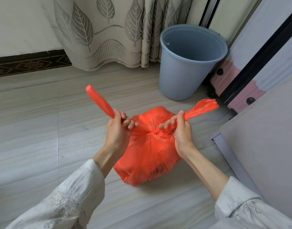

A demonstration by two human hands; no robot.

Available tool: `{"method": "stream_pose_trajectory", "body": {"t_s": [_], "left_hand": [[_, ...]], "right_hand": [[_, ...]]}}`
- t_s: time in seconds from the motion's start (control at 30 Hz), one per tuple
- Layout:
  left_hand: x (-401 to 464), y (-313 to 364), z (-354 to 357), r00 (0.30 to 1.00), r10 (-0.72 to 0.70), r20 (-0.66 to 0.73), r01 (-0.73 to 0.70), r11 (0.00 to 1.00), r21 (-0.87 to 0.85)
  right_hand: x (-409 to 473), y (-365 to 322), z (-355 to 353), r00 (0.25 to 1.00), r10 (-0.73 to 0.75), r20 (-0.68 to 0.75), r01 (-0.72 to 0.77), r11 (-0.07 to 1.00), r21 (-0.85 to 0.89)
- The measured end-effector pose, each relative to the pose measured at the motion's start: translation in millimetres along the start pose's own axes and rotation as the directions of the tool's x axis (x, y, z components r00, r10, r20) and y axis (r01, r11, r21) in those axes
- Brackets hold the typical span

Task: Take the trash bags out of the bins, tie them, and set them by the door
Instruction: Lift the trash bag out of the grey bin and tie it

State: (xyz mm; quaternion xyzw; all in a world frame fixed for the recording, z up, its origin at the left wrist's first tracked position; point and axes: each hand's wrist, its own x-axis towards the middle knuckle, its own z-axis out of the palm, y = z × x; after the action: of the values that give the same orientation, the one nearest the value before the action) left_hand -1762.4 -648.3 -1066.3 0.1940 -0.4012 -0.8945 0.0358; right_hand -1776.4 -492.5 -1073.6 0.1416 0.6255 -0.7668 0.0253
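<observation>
On the pale tiled floor sits a bulging orange plastic trash bag; left hand and right hand each clench a twisted handle, near the round grey-blue bin.

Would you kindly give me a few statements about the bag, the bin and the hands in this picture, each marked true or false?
1. The orange trash bag sits on the floor, outside the bin. True.
2. The blue bin lies tipped on its side. False: it stands upright by the curtain.
3. Each hand grips one handle of the bag. True: the left hand and right hand pull the handles apart.
4. The bin holds another full bag. False: no bag shows inside it.
5. The left hand rests flat on the floor. False: its fingers curl round a handle.
</observation>
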Motion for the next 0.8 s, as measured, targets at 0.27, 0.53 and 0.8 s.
{"method": "stream_pose_trajectory", "body": {"t_s": [0.27, 0.53, 0.8], "left_hand": [[2.2, 3.5, -3.9, 0.999, 0.044, 0.021, -0.049, 0.881, 0.471], [5.1, 8.2, -11.1, 0.998, 0.033, -0.056, 0.000, 0.860, 0.510], [0.7, 25.7, -17.4, 0.979, -0.178, 0.100, 0.114, 0.884, 0.454]], "right_hand": [[12.4, -3.3, -13.7, 0.952, 0.270, -0.146, -0.222, 0.934, 0.281], [16.9, -1.5, -20.0, 0.913, 0.356, -0.197, -0.284, 0.904, 0.320], [15.1, 2.8, -11.3, 0.980, 0.201, 0.011, -0.199, 0.974, -0.105]]}}
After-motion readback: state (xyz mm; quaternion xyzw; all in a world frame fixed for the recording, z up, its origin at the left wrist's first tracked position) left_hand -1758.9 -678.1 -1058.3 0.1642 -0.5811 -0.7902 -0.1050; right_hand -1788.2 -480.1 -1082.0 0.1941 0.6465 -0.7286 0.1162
